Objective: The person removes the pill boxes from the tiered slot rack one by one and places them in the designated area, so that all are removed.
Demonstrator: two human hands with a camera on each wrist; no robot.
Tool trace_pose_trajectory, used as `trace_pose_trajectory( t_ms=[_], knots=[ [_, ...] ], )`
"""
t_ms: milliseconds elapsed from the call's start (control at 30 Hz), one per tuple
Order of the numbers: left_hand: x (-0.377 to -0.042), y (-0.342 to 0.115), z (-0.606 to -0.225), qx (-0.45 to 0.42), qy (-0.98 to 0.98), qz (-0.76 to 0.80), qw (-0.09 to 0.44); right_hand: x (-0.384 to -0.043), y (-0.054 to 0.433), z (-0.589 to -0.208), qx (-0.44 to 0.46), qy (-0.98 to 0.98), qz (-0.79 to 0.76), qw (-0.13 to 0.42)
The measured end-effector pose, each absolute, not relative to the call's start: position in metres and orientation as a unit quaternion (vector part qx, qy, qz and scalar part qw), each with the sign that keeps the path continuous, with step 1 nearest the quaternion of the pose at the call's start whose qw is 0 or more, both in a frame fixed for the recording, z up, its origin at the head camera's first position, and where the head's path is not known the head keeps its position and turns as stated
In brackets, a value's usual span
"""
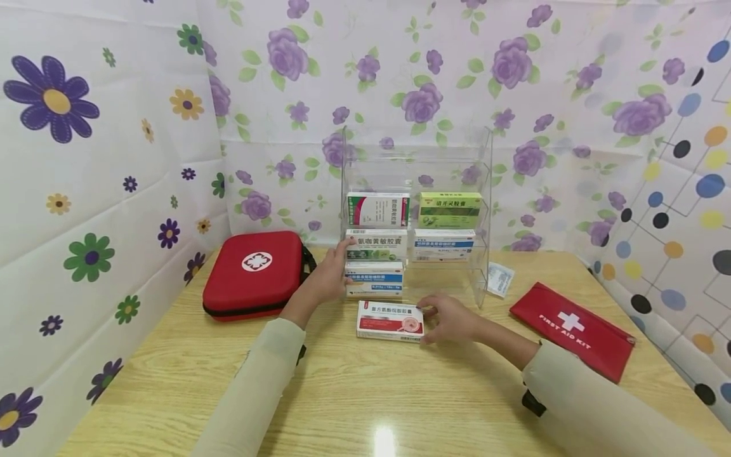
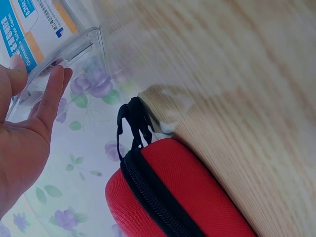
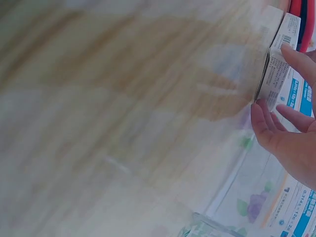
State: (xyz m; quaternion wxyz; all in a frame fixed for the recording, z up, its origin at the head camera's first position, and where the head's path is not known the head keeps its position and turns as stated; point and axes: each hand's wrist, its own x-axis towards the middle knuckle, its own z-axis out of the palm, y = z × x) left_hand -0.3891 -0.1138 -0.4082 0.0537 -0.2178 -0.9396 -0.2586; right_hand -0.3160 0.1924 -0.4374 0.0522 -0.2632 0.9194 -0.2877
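A clear acrylic rack holds several medicine boxes on its tiers. My left hand is at the rack's left side; in the left wrist view its fingers lie straight along the clear side panel, the thumb by a blue-and-white box. In front of the rack's foot, a red-and-white medicine box is low at the table, label toward me. My right hand pinches its right end, thumb on the near side and fingers on the far side. The right wrist view shows the box's printed end.
A red hard zip case stands left of the rack, its black strap toward the rack. A red first aid pouch lies on the right of the wooden table. A small white packet is beside the rack. Patterned cloth hangs behind.
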Motion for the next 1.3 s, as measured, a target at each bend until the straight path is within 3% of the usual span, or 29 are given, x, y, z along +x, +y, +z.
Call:
trace_pose_trajectory(
  t_ms=[767, 1300],
  knots=[
    [-0.389, -0.114, -0.407, -0.211, -0.938, -0.272, 0.043, -0.328, 0.153, -0.439, -0.306, 0.908, -0.280, 0.055],
    [-0.386, -0.113, -0.405, -0.200, -0.937, -0.286, 0.030, -0.331, 0.120, -0.440, -0.254, 0.921, -0.285, 0.074]
  ],
)
